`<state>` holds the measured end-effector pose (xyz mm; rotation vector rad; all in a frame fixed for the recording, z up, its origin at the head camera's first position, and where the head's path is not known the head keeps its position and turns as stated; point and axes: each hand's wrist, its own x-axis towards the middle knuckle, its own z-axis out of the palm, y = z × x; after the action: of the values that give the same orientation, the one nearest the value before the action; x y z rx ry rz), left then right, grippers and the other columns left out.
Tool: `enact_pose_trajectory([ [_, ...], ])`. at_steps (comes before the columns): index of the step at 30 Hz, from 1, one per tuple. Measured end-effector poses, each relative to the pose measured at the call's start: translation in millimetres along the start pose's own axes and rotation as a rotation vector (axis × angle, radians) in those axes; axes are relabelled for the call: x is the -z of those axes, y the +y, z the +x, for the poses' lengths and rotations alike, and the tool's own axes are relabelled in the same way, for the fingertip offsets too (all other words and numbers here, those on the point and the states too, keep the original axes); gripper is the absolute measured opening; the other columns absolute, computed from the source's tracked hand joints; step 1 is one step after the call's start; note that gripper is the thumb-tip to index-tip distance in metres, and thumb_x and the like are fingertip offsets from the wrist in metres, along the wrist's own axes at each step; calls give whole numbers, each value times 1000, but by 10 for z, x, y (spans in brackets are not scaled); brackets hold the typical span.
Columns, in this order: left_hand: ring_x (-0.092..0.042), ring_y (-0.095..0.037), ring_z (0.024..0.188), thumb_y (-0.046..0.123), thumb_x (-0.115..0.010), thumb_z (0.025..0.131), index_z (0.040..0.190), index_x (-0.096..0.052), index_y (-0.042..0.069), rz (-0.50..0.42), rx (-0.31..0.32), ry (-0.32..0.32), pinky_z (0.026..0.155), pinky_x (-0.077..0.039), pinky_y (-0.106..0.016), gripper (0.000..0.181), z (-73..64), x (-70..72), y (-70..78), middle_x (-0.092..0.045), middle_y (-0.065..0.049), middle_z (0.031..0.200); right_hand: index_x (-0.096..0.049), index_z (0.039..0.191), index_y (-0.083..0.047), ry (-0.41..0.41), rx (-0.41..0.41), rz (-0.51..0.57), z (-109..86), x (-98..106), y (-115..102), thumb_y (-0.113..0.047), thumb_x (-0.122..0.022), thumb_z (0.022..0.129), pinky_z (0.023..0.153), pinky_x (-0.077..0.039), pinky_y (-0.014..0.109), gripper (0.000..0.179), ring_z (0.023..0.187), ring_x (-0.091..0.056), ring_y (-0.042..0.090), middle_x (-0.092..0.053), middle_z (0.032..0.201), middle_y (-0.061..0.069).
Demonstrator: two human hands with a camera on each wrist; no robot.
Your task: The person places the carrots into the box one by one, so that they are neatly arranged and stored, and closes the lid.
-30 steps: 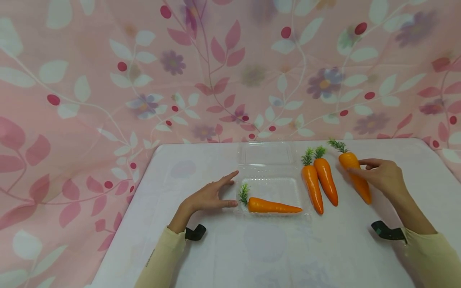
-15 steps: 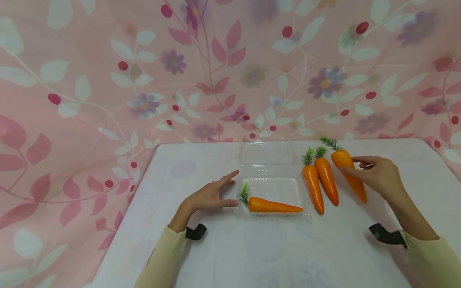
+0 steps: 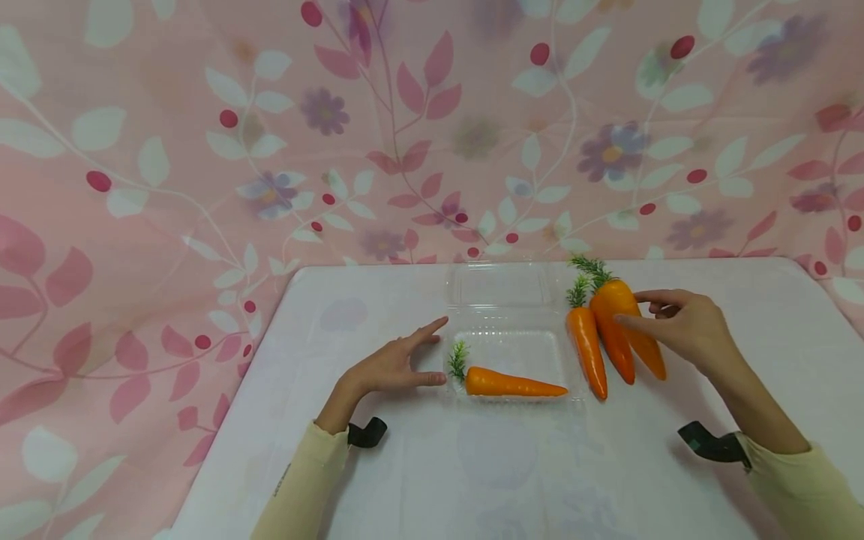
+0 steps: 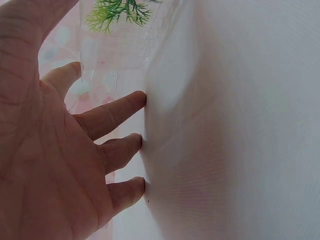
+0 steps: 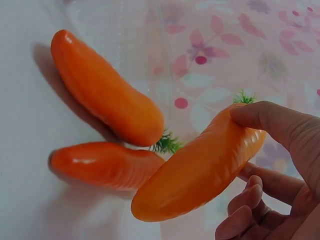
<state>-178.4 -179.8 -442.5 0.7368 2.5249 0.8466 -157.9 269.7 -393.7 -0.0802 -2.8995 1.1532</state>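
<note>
My right hand pinches an orange carrot with a green leafy top between thumb and fingers. In the head view this carrot overlaps a second carrot on the table; a third carrot lies just left of that one. At the left side of a clear plastic clamshell box, my left hand has its fingers spread, thumb and index finger right at the box's edge. Inside the box's near half, one carrot lies sideways, its green top toward the left hand.
The box's lid lies folded back toward the rear of the white-covered table. Behind the table hangs a pink floral cloth. Black wrist mounts stick out from both sleeves.
My right hand has carried the pinched carrot leftward, from apart on the right to over the second carrot. The left hand and the box stay where they were.
</note>
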Motion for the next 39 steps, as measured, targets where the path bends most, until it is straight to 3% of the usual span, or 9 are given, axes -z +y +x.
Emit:
enact_pose_trajectory([
  [13,-33,-23,142,59,-71,83,159,-17,36,-1,-10,2,115,-16,-56,96,8,5,6,-47,1,149,-67,119,1,-36,63,34,-2,-60,-218,-47,-79,82,54,-45,26,62,86,-45,28,-51,96,15],
  [24,-34,-23,142,61,-70,83,159,-16,36,13,-1,-2,115,-17,-56,96,0,5,1,-46,1,149,-67,122,2,-87,97,90,13,-95,-354,-45,-80,81,61,-49,25,63,90,-47,29,-57,106,17],
  [39,-35,-22,141,62,-70,82,158,-16,37,4,-4,9,116,-15,-56,96,2,-4,-12,-47,2,149,-68,121,0,-140,144,167,36,-205,-553,-40,-82,81,63,-52,25,59,87,-51,28,-57,98,14],
])
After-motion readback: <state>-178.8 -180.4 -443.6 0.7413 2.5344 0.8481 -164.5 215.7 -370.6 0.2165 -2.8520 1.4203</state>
